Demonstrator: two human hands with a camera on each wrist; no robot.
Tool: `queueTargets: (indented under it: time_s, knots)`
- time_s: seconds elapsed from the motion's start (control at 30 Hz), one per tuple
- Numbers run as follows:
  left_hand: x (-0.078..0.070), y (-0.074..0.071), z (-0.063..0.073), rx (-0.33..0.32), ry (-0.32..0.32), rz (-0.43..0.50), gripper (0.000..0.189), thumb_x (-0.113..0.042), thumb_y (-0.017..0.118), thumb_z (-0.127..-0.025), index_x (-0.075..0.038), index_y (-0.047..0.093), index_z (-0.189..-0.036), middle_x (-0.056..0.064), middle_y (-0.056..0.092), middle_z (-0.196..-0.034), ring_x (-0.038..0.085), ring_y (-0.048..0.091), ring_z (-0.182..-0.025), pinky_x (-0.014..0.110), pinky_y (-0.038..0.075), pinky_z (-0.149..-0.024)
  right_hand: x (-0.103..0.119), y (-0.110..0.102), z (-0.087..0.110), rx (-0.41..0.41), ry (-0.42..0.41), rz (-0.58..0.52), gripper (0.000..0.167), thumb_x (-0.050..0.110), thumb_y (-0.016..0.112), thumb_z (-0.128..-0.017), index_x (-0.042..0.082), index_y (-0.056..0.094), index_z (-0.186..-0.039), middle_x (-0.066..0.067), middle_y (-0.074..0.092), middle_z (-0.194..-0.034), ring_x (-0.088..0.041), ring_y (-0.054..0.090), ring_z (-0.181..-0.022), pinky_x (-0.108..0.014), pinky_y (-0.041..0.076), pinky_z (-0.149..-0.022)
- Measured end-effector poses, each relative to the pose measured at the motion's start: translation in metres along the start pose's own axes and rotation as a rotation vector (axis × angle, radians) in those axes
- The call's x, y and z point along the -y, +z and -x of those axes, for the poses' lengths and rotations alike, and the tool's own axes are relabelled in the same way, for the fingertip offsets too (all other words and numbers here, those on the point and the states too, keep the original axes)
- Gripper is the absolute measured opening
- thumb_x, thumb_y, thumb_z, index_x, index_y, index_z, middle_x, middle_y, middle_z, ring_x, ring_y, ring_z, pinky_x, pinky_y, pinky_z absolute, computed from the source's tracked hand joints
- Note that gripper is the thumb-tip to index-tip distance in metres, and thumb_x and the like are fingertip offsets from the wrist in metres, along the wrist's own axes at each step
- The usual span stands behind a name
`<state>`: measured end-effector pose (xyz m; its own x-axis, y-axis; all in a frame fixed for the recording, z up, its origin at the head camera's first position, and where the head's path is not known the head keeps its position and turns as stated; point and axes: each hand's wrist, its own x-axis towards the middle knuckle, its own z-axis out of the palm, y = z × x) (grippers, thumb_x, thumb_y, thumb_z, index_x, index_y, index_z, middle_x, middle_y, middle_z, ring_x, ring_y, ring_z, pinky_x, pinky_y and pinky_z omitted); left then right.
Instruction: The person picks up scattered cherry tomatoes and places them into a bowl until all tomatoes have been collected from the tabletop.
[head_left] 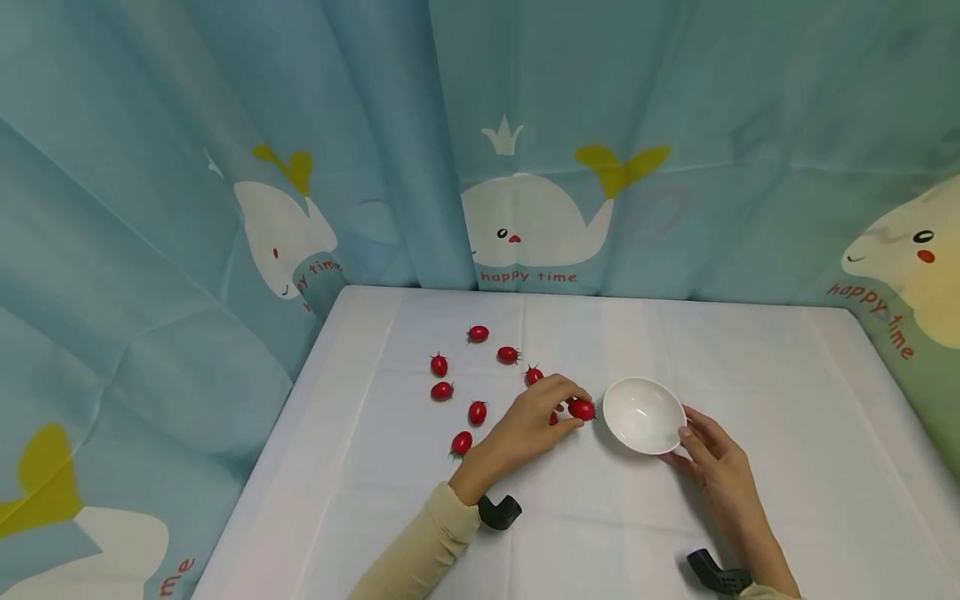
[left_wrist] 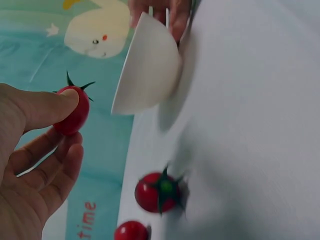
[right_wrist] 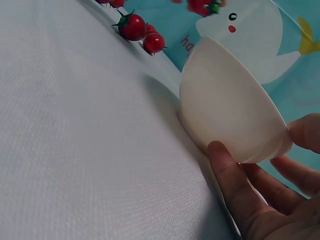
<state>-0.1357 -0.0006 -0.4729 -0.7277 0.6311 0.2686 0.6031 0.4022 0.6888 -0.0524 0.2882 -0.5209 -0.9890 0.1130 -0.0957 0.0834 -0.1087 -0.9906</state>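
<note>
My left hand [head_left: 534,418] pinches a red cherry tomato [head_left: 581,409] between thumb and fingers, just left of a white bowl [head_left: 643,415]. In the left wrist view, the thumb lies across this tomato [left_wrist: 75,111], and its green stem leaves stick out on top. My right hand [head_left: 722,468] holds the bowl at its right side, thumb at the rim and fingers underneath, as the right wrist view shows. The bowl's visible inside holds nothing. Below the left hand lies another cherry tomato [left_wrist: 159,191], partly hidden in the head view.
Several cherry tomatoes are scattered left of the bowl, among them one at the back [head_left: 478,334] and one near the left wrist [head_left: 461,443]. A white cloth covers the table [head_left: 810,400]. Blue curtains [head_left: 390,167] with whale prints hang behind and beside it.
</note>
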Motion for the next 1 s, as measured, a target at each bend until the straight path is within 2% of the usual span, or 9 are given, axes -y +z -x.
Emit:
queueTargets:
  time_s: [0.2, 0.43, 0.67, 0.87, 1.0]
  knots:
    - [-0.004, 0.012, -0.015, 0.011, 0.08, 0.022, 0.031, -0.009, 0.077, -0.094, -0.012, 0.069, -0.124, 0.001, 0.069, -0.122, 0.013, 0.062, -0.112, 0.015, 0.053, -0.094, -0.003, -0.001, 0.0, -0.011, 0.011, 0.012, 0.052, 0.012, 0.059, -0.106, -0.003, 0.041, -0.153, 0.018, 0.066, -0.122, 0.005, 0.067, -0.108, -0.023, 0.062, -0.082]
    - [-0.009, 0.027, -0.031, 0.037, 0.146, -0.009, 0.03, -0.011, 0.077, -0.095, -0.012, 0.068, -0.124, 0.0, 0.068, -0.12, 0.009, 0.061, -0.11, 0.012, 0.051, -0.094, -0.003, -0.001, -0.002, -0.013, 0.03, 0.056, 0.055, 0.017, 0.059, -0.107, -0.002, 0.039, -0.155, 0.023, 0.063, -0.123, 0.007, 0.066, -0.106, -0.021, 0.062, -0.081]
    - [-0.015, 0.04, -0.044, 0.114, 0.119, -0.078, 0.031, -0.016, 0.074, -0.098, -0.015, 0.067, -0.128, -0.003, 0.068, -0.124, 0.004, 0.061, -0.111, 0.005, 0.043, -0.097, -0.004, -0.001, -0.002, -0.005, 0.007, 0.043, 0.048, 0.013, 0.056, -0.108, 0.0, 0.043, -0.152, 0.023, 0.065, -0.122, 0.007, 0.067, -0.105, -0.02, 0.062, -0.08]
    - [-0.021, 0.046, -0.052, 0.197, 0.1, -0.176, 0.032, -0.021, 0.072, -0.1, -0.014, 0.067, -0.131, -0.004, 0.069, -0.127, 0.005, 0.062, -0.116, 0.007, 0.043, -0.102, -0.005, -0.002, -0.001, 0.012, -0.01, 0.036, 0.047, 0.012, 0.056, -0.108, 0.002, 0.044, -0.152, 0.022, 0.065, -0.123, 0.006, 0.067, -0.106, -0.02, 0.062, -0.08]
    - [-0.022, 0.052, -0.056, 0.246, 0.091, -0.232, 0.031, -0.024, 0.07, -0.101, -0.015, 0.068, -0.131, -0.006, 0.069, -0.128, 0.002, 0.061, -0.116, 0.006, 0.043, -0.102, -0.005, -0.003, 0.0, 0.026, -0.029, 0.001, 0.044, 0.008, 0.055, -0.107, 0.004, 0.047, -0.151, 0.019, 0.067, -0.122, 0.004, 0.068, -0.106, -0.021, 0.062, -0.081]
